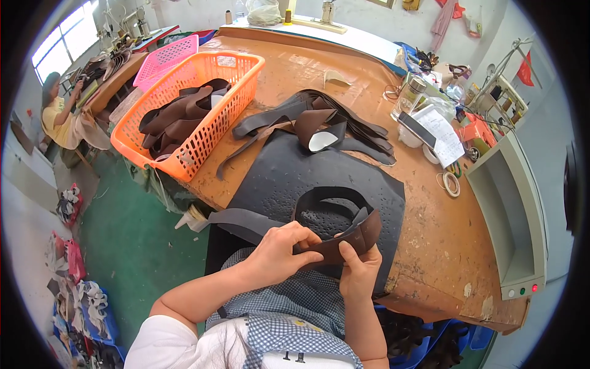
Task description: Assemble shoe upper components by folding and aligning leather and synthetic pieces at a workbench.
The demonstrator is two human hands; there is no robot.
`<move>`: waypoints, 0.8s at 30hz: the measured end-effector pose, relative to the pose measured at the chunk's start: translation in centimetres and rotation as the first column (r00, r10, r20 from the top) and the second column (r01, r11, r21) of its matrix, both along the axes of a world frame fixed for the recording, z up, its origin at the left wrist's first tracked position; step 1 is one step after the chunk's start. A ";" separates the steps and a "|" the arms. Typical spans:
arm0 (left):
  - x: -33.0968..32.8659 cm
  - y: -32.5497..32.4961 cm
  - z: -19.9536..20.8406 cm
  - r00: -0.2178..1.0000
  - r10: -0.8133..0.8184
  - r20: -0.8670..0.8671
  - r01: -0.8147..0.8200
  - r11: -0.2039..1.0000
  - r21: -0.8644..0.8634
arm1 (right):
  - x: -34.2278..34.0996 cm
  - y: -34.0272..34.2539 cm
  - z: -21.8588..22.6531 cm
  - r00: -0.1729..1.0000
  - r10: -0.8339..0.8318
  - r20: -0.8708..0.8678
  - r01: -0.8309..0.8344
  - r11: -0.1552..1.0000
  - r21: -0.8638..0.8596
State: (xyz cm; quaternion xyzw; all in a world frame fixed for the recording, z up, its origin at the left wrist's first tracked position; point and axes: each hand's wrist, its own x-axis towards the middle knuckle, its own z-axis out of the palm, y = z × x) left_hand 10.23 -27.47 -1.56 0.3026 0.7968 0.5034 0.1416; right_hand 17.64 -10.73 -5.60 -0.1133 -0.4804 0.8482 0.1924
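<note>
Left hand and right hand are pinching a curled brown strip over black mat; orange basket is sitting on desk.

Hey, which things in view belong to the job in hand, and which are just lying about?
Likely the job:
brown strip, held by left hand and right hand
black mat beneath
strip pile
orange basket of strips

Probably just lying about:
phone
paper
glass jar
pink basket
</note>
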 end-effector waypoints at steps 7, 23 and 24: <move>0.2 0.2 -0.5 1.000 -0.023 -0.009 0.024 0.996 0.081 | 0.1 0.0 -0.3 0.999 -0.037 0.023 0.037 0.999 0.007; 0.6 1.0 0.1 0.995 0.022 -0.094 -0.017 0.998 0.054 | -0.2 -0.8 0.0 0.999 -0.037 -0.037 0.032 0.989 -0.145; 0.6 0.9 0.1 0.997 0.034 -0.075 -0.031 0.999 0.041 | -0.2 -0.6 -0.1 0.999 -0.038 -0.038 0.032 0.989 -0.145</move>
